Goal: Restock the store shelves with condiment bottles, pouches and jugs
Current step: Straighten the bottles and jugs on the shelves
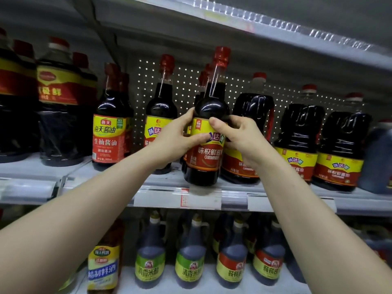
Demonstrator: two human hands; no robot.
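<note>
Gripping a soy-sauce bottle (pixel 209 166), left hand (pixel 171 143) and right hand (pixel 239 141) fingers (pixel 200 137) curl; seemingly full.

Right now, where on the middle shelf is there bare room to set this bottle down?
The clearest gap lies between the left slim bottles and the lone slim bottle, where the pegboard back shows; the left forearm hides its floor. Right of the held bottle the jugs stand crowded.

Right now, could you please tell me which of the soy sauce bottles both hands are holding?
The front bottle at the shelf edge: the left hand and right hand grip its label; no other is gripped.
</note>
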